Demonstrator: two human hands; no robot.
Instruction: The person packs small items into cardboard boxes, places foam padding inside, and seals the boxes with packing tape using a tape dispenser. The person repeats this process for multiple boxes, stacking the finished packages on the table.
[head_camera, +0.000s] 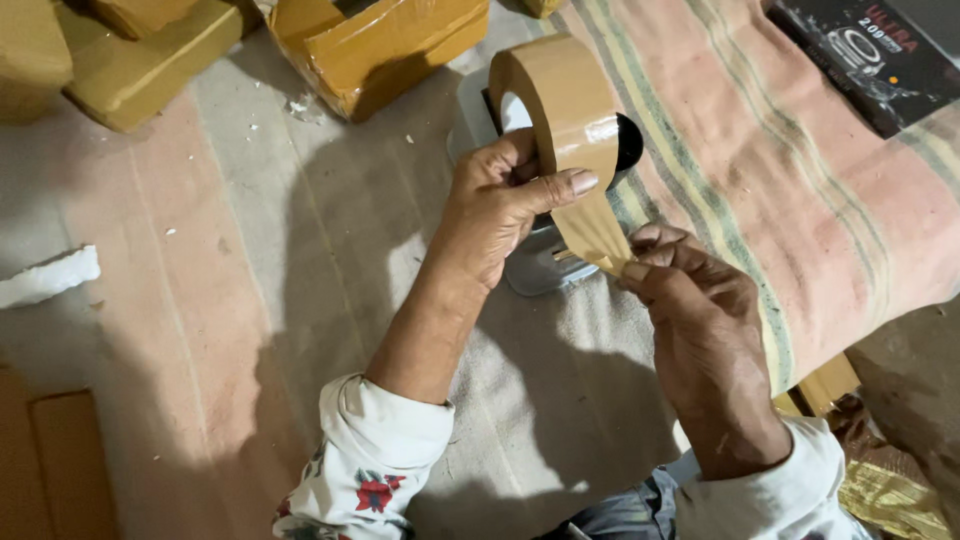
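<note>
A roll of brown packing tape is held upright over a striped cloth. My left hand grips the roll, fingers through its core and thumb pressed on the outer face. A strip of tape hangs down from the roll. My right hand pinches the strip's free end between thumb and fingers. Under the roll lies a white and grey object with a black part, mostly hidden by my hands and the roll.
Several boxes wrapped in brown tape lie at the top left. A black printed box rests at the top right on the pink striped cloth. A white foam scrap sits at the left; flat cardboard at bottom left.
</note>
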